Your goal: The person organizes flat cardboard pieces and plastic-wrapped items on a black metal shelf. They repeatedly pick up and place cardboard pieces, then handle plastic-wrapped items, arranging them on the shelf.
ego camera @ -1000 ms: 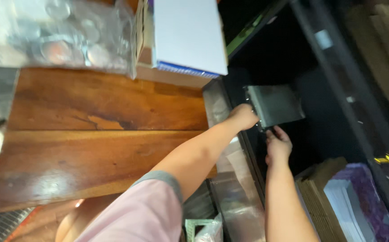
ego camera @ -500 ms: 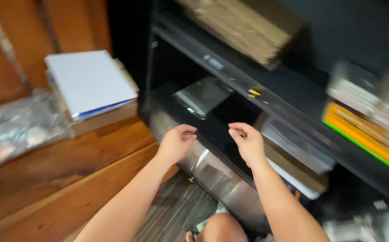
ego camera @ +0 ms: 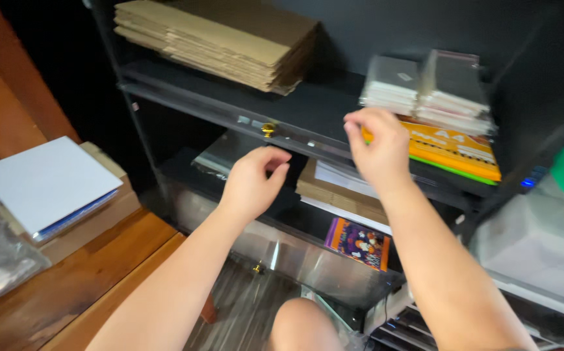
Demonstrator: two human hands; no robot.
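Observation:
My left hand (ego camera: pixel 253 182) hovers with loosely curled fingers just below a small brass knob (ego camera: pixel 268 129) on the edge of a black shelf (ego camera: pixel 184 97). It holds nothing. My right hand (ego camera: pixel 376 146) is raised in front of the same shelf, fingers bent and empty. It sits beside a flat orange pack (ego camera: pixel 454 149) with stacks of clear bags (ego camera: pixel 425 84) on top. A clear plastic bag (ego camera: pixel 220 156) lies on the lower shelf behind my left hand.
Flattened cardboard (ego camera: pixel 230 39) is stacked on the upper shelf. Brown envelopes (ego camera: pixel 340 188) and a purple-orange packet (ego camera: pixel 358 244) sit lower down. A white board (ego camera: pixel 45 182) lies on a box on the wooden table (ego camera: pixel 67 286) at left. Clear bins (ego camera: pixel 542 253) stand at right.
The view has swung upward along the shelves. Both hands have left the clear bag on the lower shelf and risen to the upper shelf's edge, the right hand higher.

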